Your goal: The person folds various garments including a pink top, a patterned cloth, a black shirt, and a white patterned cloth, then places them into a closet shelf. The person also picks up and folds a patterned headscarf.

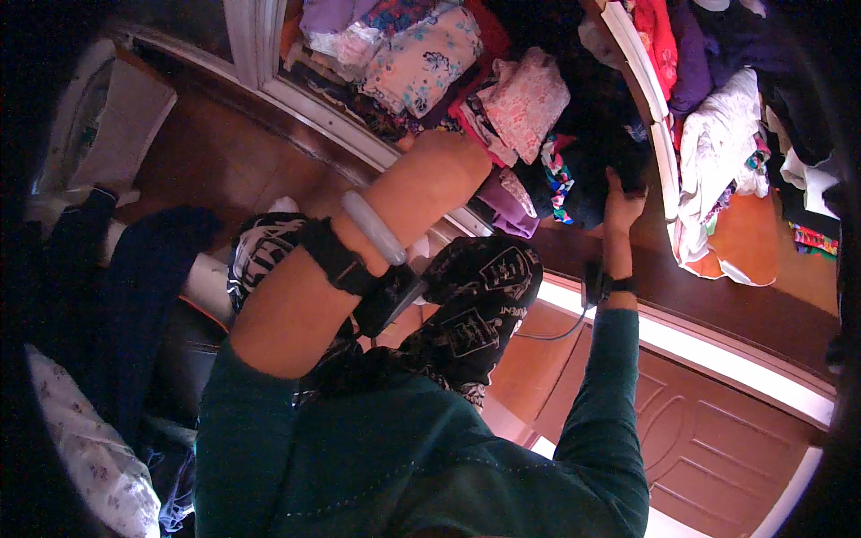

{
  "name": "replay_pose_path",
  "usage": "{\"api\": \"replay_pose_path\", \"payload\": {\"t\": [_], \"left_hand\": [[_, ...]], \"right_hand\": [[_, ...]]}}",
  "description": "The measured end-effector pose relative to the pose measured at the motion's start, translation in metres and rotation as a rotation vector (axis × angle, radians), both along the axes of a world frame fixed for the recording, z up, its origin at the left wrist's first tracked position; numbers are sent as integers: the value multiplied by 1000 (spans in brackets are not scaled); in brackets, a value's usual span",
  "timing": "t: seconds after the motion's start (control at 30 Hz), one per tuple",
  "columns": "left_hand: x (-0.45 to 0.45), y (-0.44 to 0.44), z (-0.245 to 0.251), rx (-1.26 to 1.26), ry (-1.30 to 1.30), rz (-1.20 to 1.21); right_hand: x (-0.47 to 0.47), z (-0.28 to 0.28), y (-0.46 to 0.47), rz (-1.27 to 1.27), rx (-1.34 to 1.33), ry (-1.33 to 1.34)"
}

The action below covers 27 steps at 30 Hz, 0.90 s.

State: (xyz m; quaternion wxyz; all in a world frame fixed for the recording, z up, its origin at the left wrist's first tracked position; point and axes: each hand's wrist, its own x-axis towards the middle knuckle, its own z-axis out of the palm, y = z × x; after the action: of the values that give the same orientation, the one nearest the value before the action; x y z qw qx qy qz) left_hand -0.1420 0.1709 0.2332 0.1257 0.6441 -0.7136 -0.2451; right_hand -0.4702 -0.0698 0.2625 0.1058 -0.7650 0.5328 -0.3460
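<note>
Folded clothes fill the cabinet in front of me. My left hand [451, 151] is at the pile's front edge, beside a folded pink patterned garment [528, 101] and a pale floral one [430, 60]. Its fingers are hidden, so I cannot see what they hold. Farther right, my right hand [622, 205] closes on a dark garment [595, 134], whose outline merges into shadow. Between the hands hang a colourful patterned strip of cloth [558, 178] and a purple garment [508, 208].
A white divider [652, 101] rises just right of my right hand. Beyond it lie a white garment [716, 134] and red clothing [656, 47]. The brown shelf edge [679, 309] and a panelled brown door [733, 437] are below. Dark clothing [161, 282] hangs at left.
</note>
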Motion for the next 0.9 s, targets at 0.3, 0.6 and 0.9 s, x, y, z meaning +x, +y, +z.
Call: {"api": "replay_pose_path", "payload": {"t": [0.3,0.6,0.9], "left_hand": [[-5,-9,14,-274,392,76],[-80,5,32,259,1451,-347],[-115,19,51,536,2050,-315]], "right_hand": [[29,41,154,59,695,-769],[24,53,225,221,597,-887],[42,79,266,125,49,-375]]}}
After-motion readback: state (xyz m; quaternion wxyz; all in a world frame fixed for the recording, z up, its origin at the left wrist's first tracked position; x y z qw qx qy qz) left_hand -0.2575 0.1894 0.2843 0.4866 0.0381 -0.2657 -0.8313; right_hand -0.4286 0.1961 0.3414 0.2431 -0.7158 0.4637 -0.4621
